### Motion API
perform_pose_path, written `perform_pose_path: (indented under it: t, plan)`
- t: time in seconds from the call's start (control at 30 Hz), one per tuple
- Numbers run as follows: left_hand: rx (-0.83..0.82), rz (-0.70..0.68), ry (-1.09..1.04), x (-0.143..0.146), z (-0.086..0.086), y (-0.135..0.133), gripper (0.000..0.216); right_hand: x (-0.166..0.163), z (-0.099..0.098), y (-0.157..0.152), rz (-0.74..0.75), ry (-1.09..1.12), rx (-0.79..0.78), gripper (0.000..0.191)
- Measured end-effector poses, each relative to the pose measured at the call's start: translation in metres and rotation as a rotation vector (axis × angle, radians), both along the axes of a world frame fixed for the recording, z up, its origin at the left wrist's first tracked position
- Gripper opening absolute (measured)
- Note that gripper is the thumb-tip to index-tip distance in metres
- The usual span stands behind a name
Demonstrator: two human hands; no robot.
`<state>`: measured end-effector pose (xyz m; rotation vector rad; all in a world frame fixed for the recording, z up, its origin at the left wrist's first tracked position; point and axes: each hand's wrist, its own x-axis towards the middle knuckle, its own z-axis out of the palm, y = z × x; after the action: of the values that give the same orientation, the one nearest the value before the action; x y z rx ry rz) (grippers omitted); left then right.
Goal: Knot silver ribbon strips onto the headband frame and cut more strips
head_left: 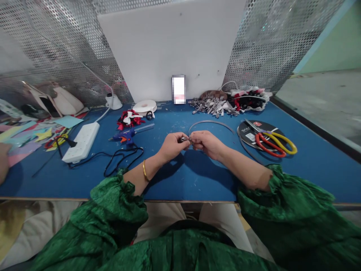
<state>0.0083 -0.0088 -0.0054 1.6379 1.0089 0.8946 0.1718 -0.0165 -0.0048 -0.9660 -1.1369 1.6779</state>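
My left hand (pixel 172 146) and my right hand (pixel 207 143) meet above the middle of the blue table (pixel 180 177). Both pinch a small grey ribbon piece (pixel 186 139) at one end of a thin grey headband (pixel 211 124). The headband arcs away from my fingers toward the back right. A gold bangle (pixel 145 171) sits on my left wrist. Green sleeves cover both forearms.
A blue glue gun (pixel 125 136) with a black cord and a white power strip (pixel 81 142) lie at left. Red and yellow scissors (pixel 272 142) rest on a dark round pack at right. Grey ribbon pieces (pixel 213 106), red bows (pixel 129 118) and a white tape roll (pixel 144 107) lie behind.
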Motion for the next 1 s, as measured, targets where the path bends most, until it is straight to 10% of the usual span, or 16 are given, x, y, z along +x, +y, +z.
perform_pose_path:
  t: [0.27,1.0]
  plan:
    - [-0.097,-0.076,-0.122,0.0,-0.001,-0.001,0.022,-0.004,-0.008,0.002,0.089,0.168,-0.25,0.029]
    - [-0.387,0.129,-0.441,-0.002,0.001,0.003,0.032,0.006,0.0,0.001,-0.027,0.112,-0.018,0.031]
